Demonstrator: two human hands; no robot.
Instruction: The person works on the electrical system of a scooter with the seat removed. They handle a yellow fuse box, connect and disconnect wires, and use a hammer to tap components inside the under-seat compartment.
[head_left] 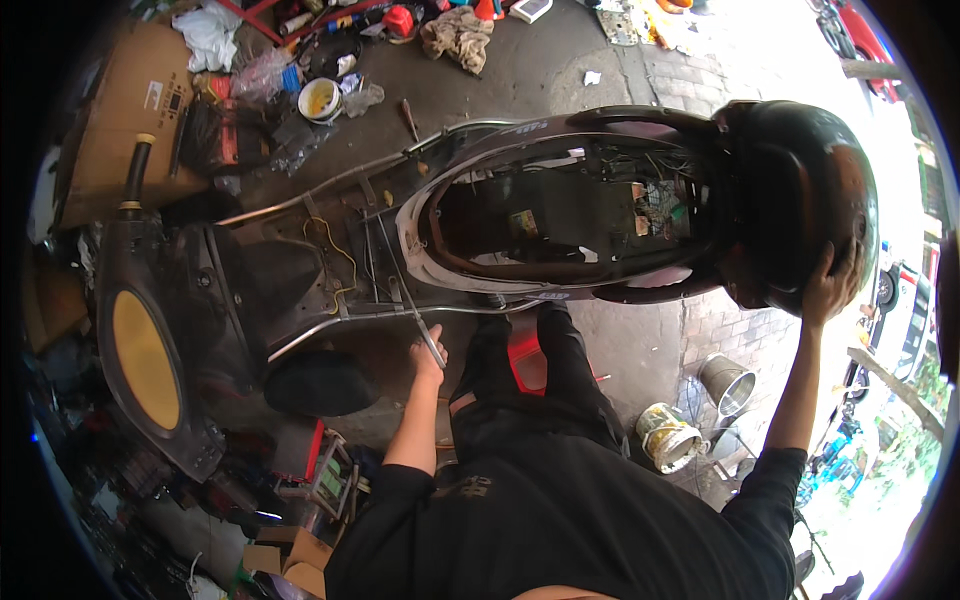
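Note:
A partly stripped scooter point(420, 275) lies across the view, its floor frame bare and its seat opening uncovered, showing wires inside. My left hand point(428, 352) is closed around the near end of a long thin metal rod point(405, 288), which reaches over the frame's near rail toward the floor section. Its tip is hard to make out against the frame. On the right, my right hand point(833, 285) rests with fingers spread on the black rounded box point(800, 190) at the scooter's rear. A yellow wire point(350, 262) loops over the bare floor section.
A red stool point(527, 362) stands between my legs. Metal bucket point(727, 385) and stained paint pail point(668, 440) sit at right. Beyond the scooter are a screwdriver point(409, 118), a white tub point(320, 100) and a cardboard box point(125, 120). A black pad point(320, 383) lies near the frame.

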